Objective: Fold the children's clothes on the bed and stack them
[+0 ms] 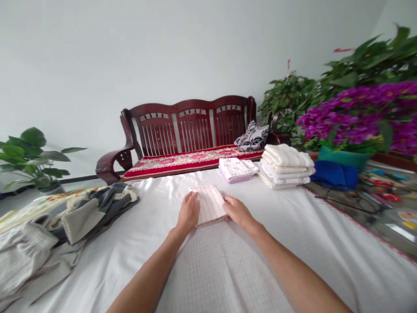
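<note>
A folded cloth (210, 205), white with pink stripes, lies on the white sheet in front of me. My left hand (189, 211) holds its left edge, with the fingers along the side. At the right edge, my right hand (237, 211) grips it, thumb on top and some fingertips hidden under the fabric. Just beyond my right hand is a folded white and lilac printed cloth (237, 169). Beside that stands a stack of folded white and cream cloths (286, 167).
Rumpled grey and cream clothes (78, 217) lie in a heap at the left. Behind the sheet (156, 256) stands a wooden bench (192, 119) with a red cover. Purple flowers (355, 113) and a low table with clutter (384, 195) are at the right.
</note>
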Tool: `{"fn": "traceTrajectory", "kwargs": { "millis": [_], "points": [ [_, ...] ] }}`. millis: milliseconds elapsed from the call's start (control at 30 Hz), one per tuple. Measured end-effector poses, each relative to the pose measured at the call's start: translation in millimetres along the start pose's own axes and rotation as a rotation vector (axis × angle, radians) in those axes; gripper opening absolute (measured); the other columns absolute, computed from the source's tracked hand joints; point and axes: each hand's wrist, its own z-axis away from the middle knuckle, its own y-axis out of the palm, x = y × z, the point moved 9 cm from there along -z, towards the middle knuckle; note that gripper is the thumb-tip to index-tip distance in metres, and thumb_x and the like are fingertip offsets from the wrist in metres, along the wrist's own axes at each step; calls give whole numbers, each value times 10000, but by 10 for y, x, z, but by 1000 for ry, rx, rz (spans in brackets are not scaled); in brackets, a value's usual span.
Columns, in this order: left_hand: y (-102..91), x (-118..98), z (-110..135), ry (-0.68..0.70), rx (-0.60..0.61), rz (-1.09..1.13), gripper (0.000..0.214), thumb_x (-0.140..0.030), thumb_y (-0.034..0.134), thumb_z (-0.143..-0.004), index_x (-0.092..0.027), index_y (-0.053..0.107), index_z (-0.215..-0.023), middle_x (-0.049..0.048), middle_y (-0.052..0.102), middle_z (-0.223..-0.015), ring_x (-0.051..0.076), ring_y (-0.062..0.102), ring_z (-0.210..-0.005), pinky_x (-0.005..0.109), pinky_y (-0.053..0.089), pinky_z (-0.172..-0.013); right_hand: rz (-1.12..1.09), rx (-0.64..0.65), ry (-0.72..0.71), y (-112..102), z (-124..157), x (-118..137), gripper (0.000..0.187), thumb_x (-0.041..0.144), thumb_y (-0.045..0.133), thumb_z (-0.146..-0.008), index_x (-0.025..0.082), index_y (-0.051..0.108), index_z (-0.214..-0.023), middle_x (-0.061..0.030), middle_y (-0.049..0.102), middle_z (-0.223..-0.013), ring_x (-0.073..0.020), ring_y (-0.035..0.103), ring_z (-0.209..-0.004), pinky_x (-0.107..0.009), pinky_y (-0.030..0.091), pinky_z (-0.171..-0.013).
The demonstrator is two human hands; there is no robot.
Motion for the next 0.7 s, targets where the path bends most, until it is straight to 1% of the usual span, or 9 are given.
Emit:
{"fn": "traceTrajectory", "kwargs": {
  "millis": [67, 100, 167, 233, 267, 367, 433, 567, 700],
  "points": [
    [131, 29, 21, 28, 53, -18, 450, -318, 421, -968, -133, 580, -1345, 187, 497, -1472, 300, 434, -1403, 489, 336, -1172, 79, 27, 25, -6, 19, -18, 345, 297, 361, -937, 218, 688, -1014, -37, 740, -858, -175, 674, -724, -253, 418, -659],
    [183, 36, 32, 40, 74, -32, 466, -330, 412, -974, -134, 558, -1371, 189, 462, -1505, 305, 391, -1435, 497, 318, -1181, 139, 17, 34, -25, 30, -12, 352, 319, 350, -948, 216, 682, -1002, -52, 744, -881, -191, 684, -764, -262, 414, -664],
    [252, 16, 54, 82, 108, -69, 496, -354, 403, -984, -137, 516, -1416, 189, 393, -1559, 312, 306, -1483, 514, 287, -1193, 272, -51, 33, -90, 49, 33, 372, 374, 336, -968, 215, 663, -1047, -87, 750, -965, -229, 697, -866, -286, 411, -690],
    [275, -42, 80, 135, 129, -117, 518, -375, 400, -992, -144, 484, -1448, 187, 334, -1596, 321, 230, -1511, 536, 264, -1196, 371, -102, 15, -124, 61, 87, 378, 404, 336, -979, 218, 639, -1107, -108, 747, -1032, -254, 698, -932, -305, 411, -720],
    [273, -71, 93, 150, 135, -144, 522, -384, 396, -997, -156, 473, -1460, 182, 311, -1609, 325, 200, -1520, 549, 255, -1193, 395, -101, 7, -118, 61, 99, 369, 403, 341, -981, 220, 633, -1113, -112, 746, -1046, -258, 698, -945, -310, 412, -727],
    [275, -125, 136, 134, 182, -228, 520, -402, 388, -1007, -214, 448, -1489, 163, 254, -1639, 337, 148, -1530, 583, 232, -1181, 405, -55, -2, -76, 46, 76, 333, 375, 359, -981, 224, 638, -1082, -117, 743, -1059, -262, 697, -966, -313, 416, -735],
    [288, -146, 163, 107, 229, -275, 523, -411, 395, -1006, -239, 441, -1498, 155, 223, -1651, 346, 127, -1533, 590, 209, -1180, 416, -41, -9, -67, 39, 53, 331, 372, 364, -986, 223, 630, -1113, -126, 739, -1070, -267, 696, -975, -319, 422, -748],
    [292, -203, 190, 118, 275, -315, 531, -414, 425, -995, -258, 440, -1502, 133, 194, -1663, 351, 86, -1538, 582, 169, -1192, 469, -43, -40, -62, 49, 38, 349, 377, 399, -990, 219, 580, -1244, -142, 732, -1112, -268, 696, -989, -327, 433, -783],
    [323, -253, 213, 182, 320, -314, 540, -414, 459, -984, -279, 430, -1506, 119, 260, -1646, 344, 106, -1536, 595, 171, -1187, 520, -46, -54, -85, 70, 24, 451, 404, 455, -977, 182, 509, -1365, -180, 733, -1084, -311, 695, -1008, -370, 439, -809]
  ]
}}
